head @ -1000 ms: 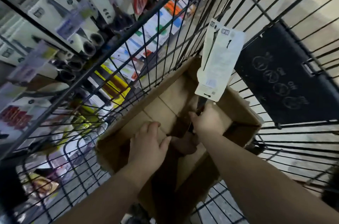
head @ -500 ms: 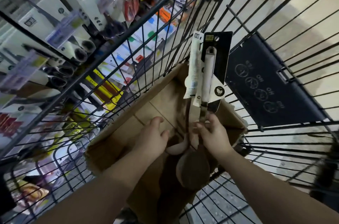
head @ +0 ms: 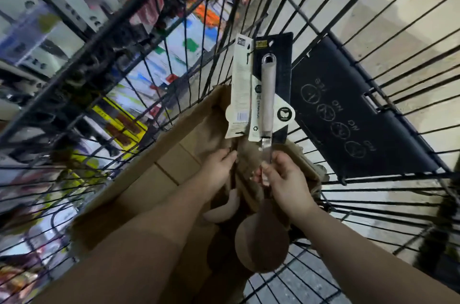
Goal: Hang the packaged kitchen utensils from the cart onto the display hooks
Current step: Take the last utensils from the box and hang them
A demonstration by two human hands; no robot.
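Observation:
Two packaged kitchen utensils stand upright over an open cardboard box (head: 139, 191) inside the wire cart (head: 99, 37). My right hand (head: 283, 179) grips the metal shaft of a white-handled utensil on a black card (head: 270, 84); its round brown head (head: 261, 241) hangs below my wrist. My left hand (head: 219, 166) pinches the dark shaft of the second utensil, whose white card back (head: 239, 89) faces me. Its tan spoon head (head: 224, 211) shows under my left wrist. The two cards touch side by side.
Through the cart's left wire wall I see blurred display shelves (head: 62, 17) full of hanging packaged goods. A black seat flap (head: 348, 114) with printed symbols closes the cart's far right side. Pale floor (head: 398, 4) lies beyond the cart.
My right hand lifted the utensils out of the box and turned the black card face toward me. My left hand left the box bottom and took hold of the second utensil's shaft.

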